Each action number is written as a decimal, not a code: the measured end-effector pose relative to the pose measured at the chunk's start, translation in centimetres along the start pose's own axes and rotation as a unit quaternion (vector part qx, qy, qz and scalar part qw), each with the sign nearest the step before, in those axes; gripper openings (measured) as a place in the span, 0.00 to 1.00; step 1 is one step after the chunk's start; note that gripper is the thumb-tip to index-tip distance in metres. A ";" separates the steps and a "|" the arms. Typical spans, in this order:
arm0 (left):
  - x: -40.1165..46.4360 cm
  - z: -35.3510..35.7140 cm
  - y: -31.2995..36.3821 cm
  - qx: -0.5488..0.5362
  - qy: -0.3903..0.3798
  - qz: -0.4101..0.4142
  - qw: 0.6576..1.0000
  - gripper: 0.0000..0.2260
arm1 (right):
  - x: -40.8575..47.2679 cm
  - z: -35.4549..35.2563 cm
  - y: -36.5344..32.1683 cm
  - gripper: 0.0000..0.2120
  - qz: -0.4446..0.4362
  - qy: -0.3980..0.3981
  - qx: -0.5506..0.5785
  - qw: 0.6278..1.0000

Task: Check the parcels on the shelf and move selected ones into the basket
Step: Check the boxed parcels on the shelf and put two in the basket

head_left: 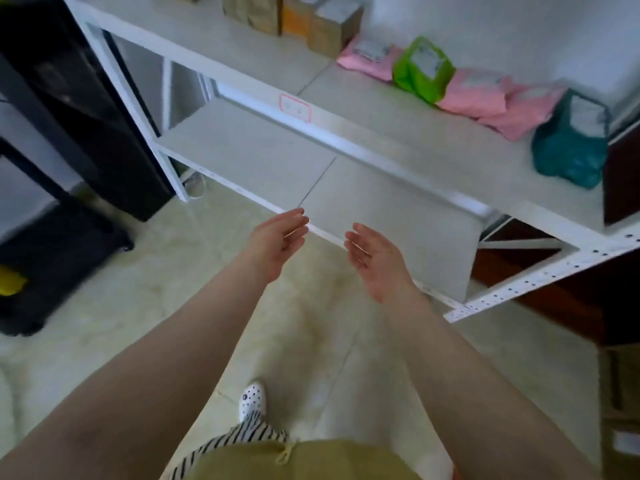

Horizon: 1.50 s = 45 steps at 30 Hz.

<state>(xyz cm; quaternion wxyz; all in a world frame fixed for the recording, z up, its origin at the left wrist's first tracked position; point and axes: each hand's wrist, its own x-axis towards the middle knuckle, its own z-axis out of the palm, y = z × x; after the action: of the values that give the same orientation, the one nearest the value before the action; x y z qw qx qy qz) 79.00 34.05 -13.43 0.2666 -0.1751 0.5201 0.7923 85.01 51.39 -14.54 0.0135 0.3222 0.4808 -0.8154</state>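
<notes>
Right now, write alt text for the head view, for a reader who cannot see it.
Both hands, left hand and right hand, reach forward open and empty toward a white shelf. Pink parcels, a green parcel and a teal parcel lie along its back right, brown boxes behind.

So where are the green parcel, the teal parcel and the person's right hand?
green parcel (424,69): head view, middle of its front face.
teal parcel (568,147): head view, its crinkled lower half.
right hand (375,259): head view, the open palm.
</notes>
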 end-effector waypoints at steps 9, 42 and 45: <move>5.6 -6.6 13.6 -0.022 0.017 0.053 0.998 0.06 | 6.6 17.1 -2.9 0.08 0.016 -0.027 -0.058 0.998; 45.9 -5.7 49.8 0.119 0.045 0.091 0.988 0.24 | 43.5 51.4 -19.1 0.18 0.037 0.093 0.039 0.994; 48.8 -4.9 52.5 0.164 0.008 0.060 0.985 0.30 | 45.3 53.8 -19.8 0.18 0.029 0.152 0.108 0.982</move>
<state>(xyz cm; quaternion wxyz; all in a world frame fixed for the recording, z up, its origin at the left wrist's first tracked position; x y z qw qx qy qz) 8.40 24.61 -4.10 0.2394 -0.1035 0.6547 0.7094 14.98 32.43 -5.82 -0.0706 0.4557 0.3770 -0.8033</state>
